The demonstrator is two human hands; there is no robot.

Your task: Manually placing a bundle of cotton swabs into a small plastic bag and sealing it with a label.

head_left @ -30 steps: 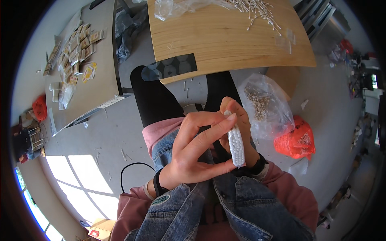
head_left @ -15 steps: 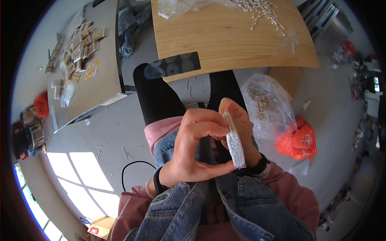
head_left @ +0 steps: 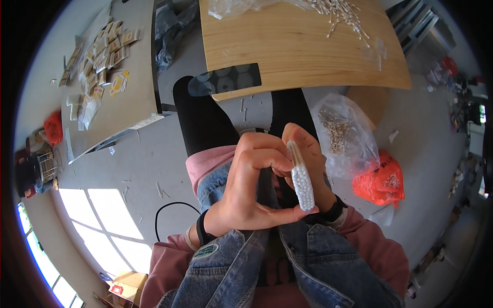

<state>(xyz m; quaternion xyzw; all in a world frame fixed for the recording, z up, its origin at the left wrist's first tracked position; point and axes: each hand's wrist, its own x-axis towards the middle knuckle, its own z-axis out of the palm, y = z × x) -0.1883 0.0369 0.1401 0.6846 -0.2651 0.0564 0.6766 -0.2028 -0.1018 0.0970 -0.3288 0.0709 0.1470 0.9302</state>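
A flat pack of cotton swabs (head_left: 302,186) is held upright between my hands over my lap, its white cotton tips packed together and facing me. My left hand (head_left: 250,179) grips it from the left, thumb at the lower end and fingertips near the upper end. Behind the pack and along its right side is my right hand (head_left: 310,159), fingers curled against it; part of that hand is hidden by the pack. Clear film seems to wrap the swabs, with pale sticks showing at the upper end.
Loose cotton swabs (head_left: 341,15) lie on the wooden table (head_left: 298,51) ahead. A dark patterned sheet (head_left: 226,80) lies over its near edge. A clear bag of swabs (head_left: 341,136) and a red bag (head_left: 380,179) sit at right. Several swab packs (head_left: 105,54) cover the left table.
Both hands keep holding the swab pack, which has turned slightly. The surroundings have shifted a little in view as my head moved.
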